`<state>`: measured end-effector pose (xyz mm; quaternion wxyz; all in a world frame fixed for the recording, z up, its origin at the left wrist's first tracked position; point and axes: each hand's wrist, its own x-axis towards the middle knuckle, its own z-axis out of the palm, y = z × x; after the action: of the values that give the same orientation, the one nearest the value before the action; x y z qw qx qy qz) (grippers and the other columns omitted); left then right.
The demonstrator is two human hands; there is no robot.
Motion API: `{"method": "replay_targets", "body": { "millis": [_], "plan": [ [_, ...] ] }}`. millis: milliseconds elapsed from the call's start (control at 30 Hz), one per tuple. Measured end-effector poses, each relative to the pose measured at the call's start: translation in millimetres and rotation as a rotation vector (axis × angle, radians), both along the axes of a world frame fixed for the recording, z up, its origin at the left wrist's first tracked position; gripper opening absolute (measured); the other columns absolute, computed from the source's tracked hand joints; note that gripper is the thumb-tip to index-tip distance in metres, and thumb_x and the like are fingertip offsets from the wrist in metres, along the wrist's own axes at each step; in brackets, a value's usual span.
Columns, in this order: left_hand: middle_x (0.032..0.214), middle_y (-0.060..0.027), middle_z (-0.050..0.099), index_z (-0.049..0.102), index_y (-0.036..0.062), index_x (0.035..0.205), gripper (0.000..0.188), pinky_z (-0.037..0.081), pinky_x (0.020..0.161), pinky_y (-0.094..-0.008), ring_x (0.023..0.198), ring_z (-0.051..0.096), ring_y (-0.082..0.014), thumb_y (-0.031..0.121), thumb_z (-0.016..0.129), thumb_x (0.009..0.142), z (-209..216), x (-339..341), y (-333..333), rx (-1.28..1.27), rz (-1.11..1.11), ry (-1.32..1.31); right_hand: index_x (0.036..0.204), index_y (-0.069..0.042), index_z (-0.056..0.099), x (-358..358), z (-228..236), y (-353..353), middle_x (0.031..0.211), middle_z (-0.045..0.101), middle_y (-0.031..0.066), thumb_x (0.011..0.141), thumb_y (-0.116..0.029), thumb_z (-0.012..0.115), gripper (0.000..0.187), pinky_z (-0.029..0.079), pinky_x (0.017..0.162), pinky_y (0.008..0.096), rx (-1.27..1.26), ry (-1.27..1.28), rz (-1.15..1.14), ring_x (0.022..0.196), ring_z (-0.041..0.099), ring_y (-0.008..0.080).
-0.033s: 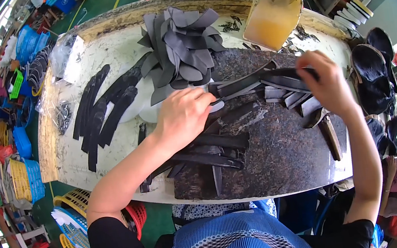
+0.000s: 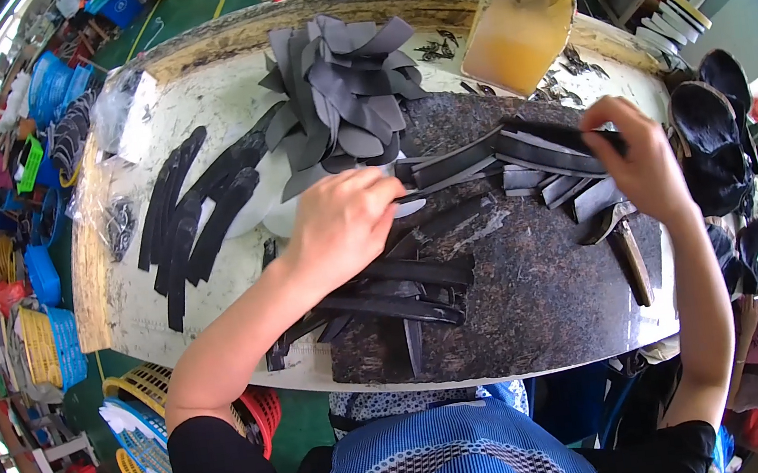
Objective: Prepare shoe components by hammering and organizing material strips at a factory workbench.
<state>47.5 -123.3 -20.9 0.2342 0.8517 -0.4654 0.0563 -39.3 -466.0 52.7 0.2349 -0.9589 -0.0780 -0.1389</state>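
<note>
My left hand (image 2: 344, 222) is closed, thumb and fingers pinching the end of a thin dark strip (image 2: 411, 198) over the dark work board (image 2: 549, 291). To the right, my right hand (image 2: 643, 165) grips the end of a black strip (image 2: 549, 132), its fingers bent round it. Curved grey-black strips (image 2: 456, 165) lie between the two hands, and shorter grey strips (image 2: 562, 188) overlap below my right hand. Beyond my left hand rises a loose pile of grey strips (image 2: 340, 88). Several black strips (image 2: 406, 292) lie on the board nearer me.
A hammer (image 2: 634, 265) with a wooden handle lies at the board's right. A container of amber liquid (image 2: 508, 52) stands at the back right. More black strips (image 2: 176, 220) lie left on the white table. Dark furry shapes (image 2: 704, 122) hang beyond the right edge; baskets (image 2: 143, 440) stand lower left.
My right hand has shifted slightly to the right, and the black strip in it shows more clearly between its fingers. My left hand has barely moved.
</note>
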Motion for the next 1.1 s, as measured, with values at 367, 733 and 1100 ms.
{"method": "replay_targets", "body": {
  "millis": [367, 733, 1100],
  "plan": [
    [0.094, -0.0139, 0.061, 0.065, -0.0016, 0.098, 0.041, 0.052, 0.087, -0.0425, 0.095, 0.064, -0.0336, 0.028, 0.084, 0.076, -3.9, 33.6, -77.8, 0.182, -0.019, 0.019, 0.095, -0.005, 0.06, -8.3, -33.3, 6.2, 0.101, 0.059, 0.0119, 0.075, -0.01, 0.077, 0.027, 0.048, 0.088, 0.0422, -0.214, 0.091, 0.056, 0.1, 0.057, 0.0329],
    [0.068, -0.0077, 0.064, 0.062, 0.0031, 0.077, 0.025, 0.047, 0.06, -0.0353, 0.063, 0.064, -0.0185, 0.018, 0.081, 0.076, 88.3, 56.5, -69.5, 0.153, 0.174, 0.187, 0.101, -0.004, 0.063, -29.9, -47.3, 10.2, 0.114, 0.061, 0.0131, 0.073, -0.007, 0.08, 0.033, 0.051, 0.089, 0.0426, -0.123, -0.331, -0.007, 0.103, 0.06, 0.034],
    [0.089, -0.0012, 0.07, 0.07, 0.0081, 0.109, 0.029, 0.052, 0.073, -0.0261, 0.085, 0.066, -0.0099, 0.02, 0.081, 0.085, 145.1, 34.3, -51.5, -0.325, -0.047, 0.057, 0.098, 0.001, 0.063, -27.2, 43.1, 32.9, 0.079, 0.064, 0.0186, 0.089, -0.01, 0.069, 0.016, 0.049, 0.069, 0.0406, 0.081, 0.014, -0.03, 0.074, 0.062, 0.0367]
  ]
}}
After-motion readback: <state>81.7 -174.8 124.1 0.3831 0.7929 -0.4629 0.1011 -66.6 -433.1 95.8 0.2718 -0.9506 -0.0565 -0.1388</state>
